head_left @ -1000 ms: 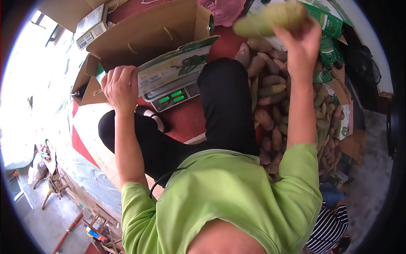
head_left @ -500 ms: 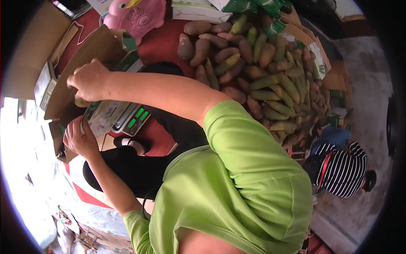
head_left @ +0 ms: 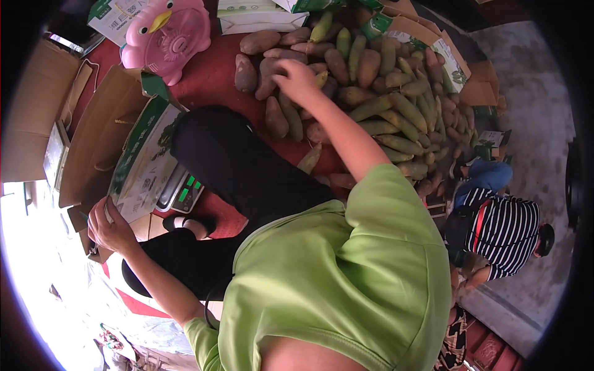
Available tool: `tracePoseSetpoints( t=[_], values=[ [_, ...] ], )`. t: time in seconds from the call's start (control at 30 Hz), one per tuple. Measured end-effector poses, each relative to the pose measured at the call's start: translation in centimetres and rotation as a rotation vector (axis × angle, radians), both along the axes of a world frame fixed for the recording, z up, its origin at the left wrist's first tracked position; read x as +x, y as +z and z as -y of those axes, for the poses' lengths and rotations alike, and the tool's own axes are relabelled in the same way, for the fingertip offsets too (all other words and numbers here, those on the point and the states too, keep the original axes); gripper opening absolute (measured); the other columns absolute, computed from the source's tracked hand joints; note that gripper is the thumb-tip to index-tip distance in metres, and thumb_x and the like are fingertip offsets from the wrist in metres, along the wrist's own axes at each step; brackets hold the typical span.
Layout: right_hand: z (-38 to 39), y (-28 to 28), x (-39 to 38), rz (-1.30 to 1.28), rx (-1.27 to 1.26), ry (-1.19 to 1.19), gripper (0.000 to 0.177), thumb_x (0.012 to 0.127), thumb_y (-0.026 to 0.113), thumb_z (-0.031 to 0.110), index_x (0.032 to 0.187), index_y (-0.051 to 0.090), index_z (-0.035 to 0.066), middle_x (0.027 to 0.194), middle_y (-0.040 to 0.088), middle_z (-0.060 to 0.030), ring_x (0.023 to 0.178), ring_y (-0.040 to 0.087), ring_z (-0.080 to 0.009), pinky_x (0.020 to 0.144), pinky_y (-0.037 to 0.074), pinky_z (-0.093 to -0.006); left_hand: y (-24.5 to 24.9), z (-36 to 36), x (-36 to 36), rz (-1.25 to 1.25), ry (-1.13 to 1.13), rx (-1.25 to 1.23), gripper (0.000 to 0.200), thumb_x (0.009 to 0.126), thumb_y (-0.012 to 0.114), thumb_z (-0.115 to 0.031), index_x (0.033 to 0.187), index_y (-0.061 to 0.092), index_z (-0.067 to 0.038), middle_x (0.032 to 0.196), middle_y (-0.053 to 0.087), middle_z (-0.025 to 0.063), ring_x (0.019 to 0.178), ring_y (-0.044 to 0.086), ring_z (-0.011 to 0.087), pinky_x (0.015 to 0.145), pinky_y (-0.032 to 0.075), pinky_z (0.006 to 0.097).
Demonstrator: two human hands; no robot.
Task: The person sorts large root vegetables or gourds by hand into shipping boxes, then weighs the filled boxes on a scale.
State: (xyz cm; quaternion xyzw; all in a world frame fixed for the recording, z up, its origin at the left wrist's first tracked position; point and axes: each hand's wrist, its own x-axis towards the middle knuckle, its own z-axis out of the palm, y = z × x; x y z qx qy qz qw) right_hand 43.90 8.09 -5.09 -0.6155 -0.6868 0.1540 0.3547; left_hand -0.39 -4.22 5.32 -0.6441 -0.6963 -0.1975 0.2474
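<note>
Head view: left hand [head_left: 108, 226] clamped on the near corner of the cardboard box [head_left: 145, 154], which sits on the scale [head_left: 184, 191], long axis running away from the person. Right hand [head_left: 296, 79] rests curled on the sweet potato pile [head_left: 383, 105]; cannot tell whether it grips 1. The potatoes under it point mostly away.

The carton [head_left: 139, 161] sits on the scale [head_left: 180, 191] on the floor [head_left: 210, 80] at the left, with the fan [head_left: 166, 36] behind it and the left hand [head_left: 108, 226] at its near corner. To the right the heap of produce [head_left: 383, 93] lies on the floor, with the right hand [head_left: 296, 80] on its left part. Boxes [head_left: 257, 18] stand behind the heap, and another person [head_left: 504, 229] crouches at its nearer right side.
</note>
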Motion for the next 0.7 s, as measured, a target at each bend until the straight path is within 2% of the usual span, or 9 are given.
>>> tracePoseSetpoints(
  t=[0.07,0.2,0.27,0.33,0.43,0.53,0.63,0.7],
  values=[
    [1.9,-1.9,5.3,0.227,-0.194,-0.231,0.028,0.071,0.065,0.021,0.098,0.063,0.012,0.100,0.063,-0.0092,0.099,0.056,-0.0296,0.083,0.045,-0.0429,-0.2,0.0,-0.1,-0.004,0.005,0.002,0.008,0.081,0.064,-0.019,0.087,0.065,-0.014,0.088,0.064,-0.0022,0.083,0.061,0.0184,0.078,0.041,0.0330],
    [4.9,-3.6,15.1,0.586,-0.389,-0.666,0.048,0.075,0.065,0.021,0.120,0.049,0.016,0.123,0.049,-0.0073,0.118,0.043,-0.0279,0.088,0.041,-0.0495,-0.4,0.0,-0.1,-0.008,0.018,0.002,0.008,0.082,0.063,-0.020,0.088,0.065,-0.014,0.090,0.065,-0.0028,0.084,0.060,0.0181,0.078,0.040,0.0331],
    [6.2,-2.7,19.0,0.562,-0.467,-0.768,0.052,0.078,0.063,0.020,0.125,0.042,0.014,0.129,0.042,-0.0064,0.120,0.040,-0.0275,0.089,0.040,-0.0509,-0.6,-0.1,-0.2,-0.011,0.021,0.007,0.008,0.082,0.063,-0.020,0.088,0.065,-0.014,0.090,0.065,-0.0029,0.085,0.060,0.0180,0.078,0.040,0.0330],
    [7.4,-2.8,22.3,0.661,-0.610,-0.826,0.055,0.080,0.059,0.017,0.131,0.037,0.015,0.135,0.037,-0.0056,0.123,0.037,-0.0266,0.092,0.038,-0.0528,-0.7,-0.2,-0.2,-0.016,0.035,0.014,0.008,0.083,0.063,-0.020,0.088,0.065,-0.014,0.090,0.065,-0.0030,0.085,0.060,0.0179,0.078,0.040,0.0330],
    [9.5,-4.3,25.9,0.784,-0.571,-0.770,0.058,0.083,0.054,0.015,0.136,0.031,0.019,0.140,0.031,-0.0036,0.127,0.033,-0.0258,0.094,0.035,-0.0547,-0.7,-0.2,-0.2,-0.048,0.030,0.034,0.009,0.083,0.062,-0.020,0.089,0.065,-0.014,0.089,0.064,-0.0031,0.085,0.060,0.0179,0.078,0.040,0.0333],
    [10.5,-5.2,27.7,0.732,-0.672,-0.699,0.065,0.080,0.054,0.013,0.139,0.028,0.020,0.141,0.031,-0.0023,0.128,0.033,-0.0253,0.098,0.035,-0.0520,-1.0,-0.4,-0.3,-0.072,0.012,0.040,0.009,0.083,0.062,-0.020,0.089,0.065,-0.014,0.088,0.064,-0.0029,0.084,0.061,0.0181,0.077,0.041,0.0335],
    [10.9,-3.0,26.3,0.800,-0.794,-0.679,0.060,0.081,0.052,0.012,0.137,0.032,0.022,0.138,0.034,-0.0015,0.126,0.035,-0.0245,0.095,0.037,-0.0507,-1.1,-0.3,-0.4,-0.066,0.017,0.039,0.009,0.083,0.062,-0.020,0.089,0.065,-0.014,0.089,0.065,-0.0024,0.083,0.061,0.0182,0.076,0.041,0.0336],
    [10.9,-3.4,26.5,0.849,-0.846,-0.670,0.058,0.080,0.053,0.011,0.134,0.035,0.022,0.137,0.035,-0.0013,0.125,0.036,-0.0245,0.093,0.037,-0.0497,-1.1,-0.3,-0.3,-0.073,0.018,0.033,0.009,0.083,0.062,-0.020,0.089,0.065,-0.014,0.089,0.065,-0.0024,0.083,0.061,0.0182,0.076,0.041,0.0335]
  ],
)
